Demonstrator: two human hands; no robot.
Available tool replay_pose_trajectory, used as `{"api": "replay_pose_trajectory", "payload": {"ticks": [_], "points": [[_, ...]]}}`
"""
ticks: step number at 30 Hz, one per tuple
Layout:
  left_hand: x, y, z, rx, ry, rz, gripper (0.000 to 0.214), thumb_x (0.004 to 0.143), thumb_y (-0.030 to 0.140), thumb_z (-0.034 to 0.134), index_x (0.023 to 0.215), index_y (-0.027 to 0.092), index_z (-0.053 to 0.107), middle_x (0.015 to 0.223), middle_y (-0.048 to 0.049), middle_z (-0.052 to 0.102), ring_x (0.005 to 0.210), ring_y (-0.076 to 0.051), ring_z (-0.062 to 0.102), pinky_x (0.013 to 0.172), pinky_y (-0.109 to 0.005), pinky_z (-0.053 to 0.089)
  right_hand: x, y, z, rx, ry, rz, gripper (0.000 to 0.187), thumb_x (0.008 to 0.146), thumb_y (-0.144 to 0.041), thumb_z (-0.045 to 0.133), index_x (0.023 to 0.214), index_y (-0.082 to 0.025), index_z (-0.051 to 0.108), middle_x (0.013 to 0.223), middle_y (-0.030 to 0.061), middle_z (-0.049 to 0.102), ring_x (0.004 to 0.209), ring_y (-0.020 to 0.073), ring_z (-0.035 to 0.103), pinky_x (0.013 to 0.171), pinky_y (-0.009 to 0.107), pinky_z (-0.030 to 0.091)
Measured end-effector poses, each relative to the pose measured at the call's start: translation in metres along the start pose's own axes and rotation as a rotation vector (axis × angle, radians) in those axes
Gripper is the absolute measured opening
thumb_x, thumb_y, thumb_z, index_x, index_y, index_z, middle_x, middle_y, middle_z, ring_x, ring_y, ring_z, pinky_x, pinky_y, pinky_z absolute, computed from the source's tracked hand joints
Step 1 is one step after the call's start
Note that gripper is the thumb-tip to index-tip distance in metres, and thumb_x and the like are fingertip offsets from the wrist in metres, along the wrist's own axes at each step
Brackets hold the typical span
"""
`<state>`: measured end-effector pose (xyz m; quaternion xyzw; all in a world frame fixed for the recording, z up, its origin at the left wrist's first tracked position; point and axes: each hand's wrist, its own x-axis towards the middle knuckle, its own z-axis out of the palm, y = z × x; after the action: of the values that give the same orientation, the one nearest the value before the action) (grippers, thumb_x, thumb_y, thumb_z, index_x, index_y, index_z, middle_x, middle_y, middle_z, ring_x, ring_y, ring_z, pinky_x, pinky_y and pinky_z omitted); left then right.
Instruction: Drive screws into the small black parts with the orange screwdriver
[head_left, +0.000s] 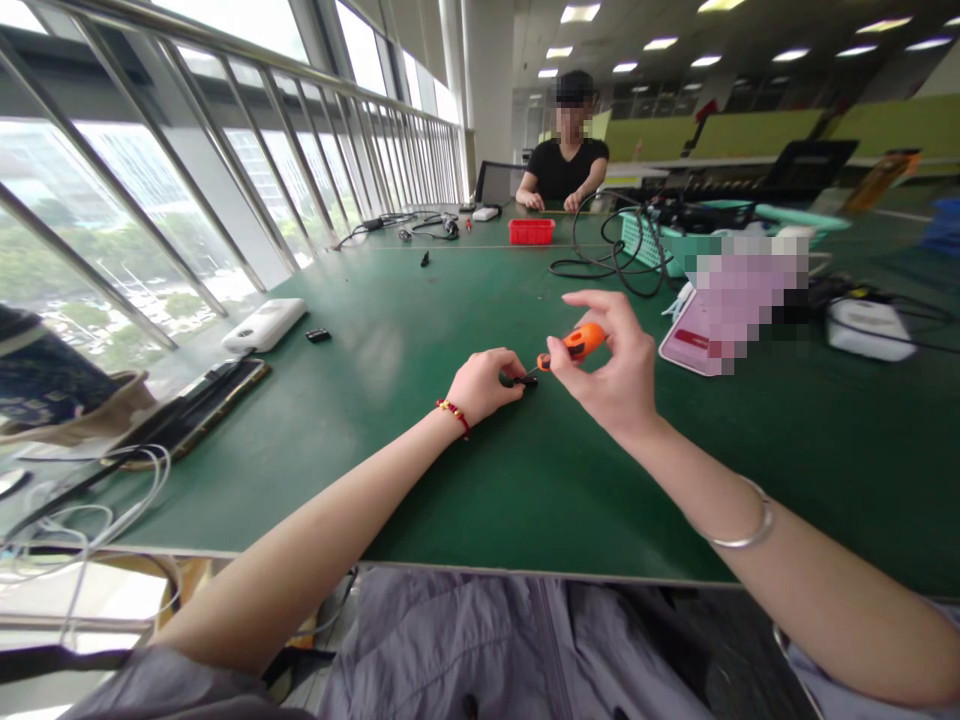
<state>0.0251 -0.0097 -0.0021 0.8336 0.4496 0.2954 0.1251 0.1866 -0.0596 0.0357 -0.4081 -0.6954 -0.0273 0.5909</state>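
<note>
My right hand (pixel 619 370) holds an orange-and-black screwdriver (pixel 586 341) by its handle, with the index finger lifted off it. The thin shaft slants down and left to a small black part (pixel 529 381) on the green table (pixel 420 480). My left hand (pixel 480 386) rests on the tabletop, thumb and fingers pinching that small part. At this size the kind of part is unclear, and the fingers cover some of it. Whether the tip sits in a screw cannot be made out.
To the left lie a small black piece (pixel 319 335), a white power bank (pixel 265 324) and a dark phone (pixel 195 410). A pink-screened phone (pixel 686 340) leans before a teal basket (pixel 637 240) with cables. Farther back are a red tray (pixel 532 232) and a seated person (pixel 568 160).
</note>
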Motion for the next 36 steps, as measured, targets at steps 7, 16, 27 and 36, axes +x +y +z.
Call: {"api": "replay_pose_trajectory", "payload": {"ticks": [7, 16, 27, 36], "points": [[0.0, -0.003, 0.002, -0.03, 0.005, -0.001, 0.012, 0.064, 0.014, 0.062, 0.075, 0.015, 0.065, 0.077, -0.0004, 0.067, 0.073, -0.015, 0.061, 0.07, -0.025, 0.048, -0.002, 0.004, 0.003, 0.013, -0.044, -0.003, 0.054, 0.068, -0.037, 0.065, 0.115, -0.021, 0.046, 0.076, -0.0001, 0.059, 0.062, 0.0148, 0.055, 0.062, 0.029, 0.045], [0.0, -0.002, 0.001, 0.001, 0.001, 0.002, 0.006, 0.065, 0.017, 0.064, 0.071, 0.015, 0.064, 0.075, -0.0009, 0.066, 0.071, -0.015, 0.06, 0.067, -0.026, 0.047, -0.001, 0.0, 0.0, 0.02, -0.084, 0.055, 0.025, 0.073, -0.031, 0.059, 0.096, -0.021, 0.057, 0.064, -0.0028, 0.055, 0.051, 0.0116, 0.05, 0.054, 0.026, 0.042], [0.001, -0.004, 0.003, -0.025, 0.015, 0.011, 0.012, 0.065, 0.015, 0.061, 0.077, 0.015, 0.064, 0.075, -0.0005, 0.066, 0.071, -0.014, 0.06, 0.067, -0.024, 0.048, 0.002, 0.007, 0.004, 0.059, 0.01, -0.136, 0.06, 0.072, -0.039, 0.061, 0.125, -0.022, 0.038, 0.12, 0.0117, 0.053, 0.104, 0.0249, 0.056, 0.086, 0.043, 0.047], [-0.001, 0.001, -0.001, -0.014, -0.012, -0.009, 0.008, 0.066, 0.015, 0.063, 0.073, 0.017, 0.064, 0.078, -0.0002, 0.066, 0.074, -0.015, 0.061, 0.072, -0.026, 0.049, 0.001, 0.001, 0.0, 0.05, -0.043, 0.148, 0.024, 0.073, -0.03, 0.059, 0.095, -0.022, 0.056, 0.082, 0.0005, 0.061, 0.054, 0.0108, 0.052, 0.056, 0.026, 0.044]]}}
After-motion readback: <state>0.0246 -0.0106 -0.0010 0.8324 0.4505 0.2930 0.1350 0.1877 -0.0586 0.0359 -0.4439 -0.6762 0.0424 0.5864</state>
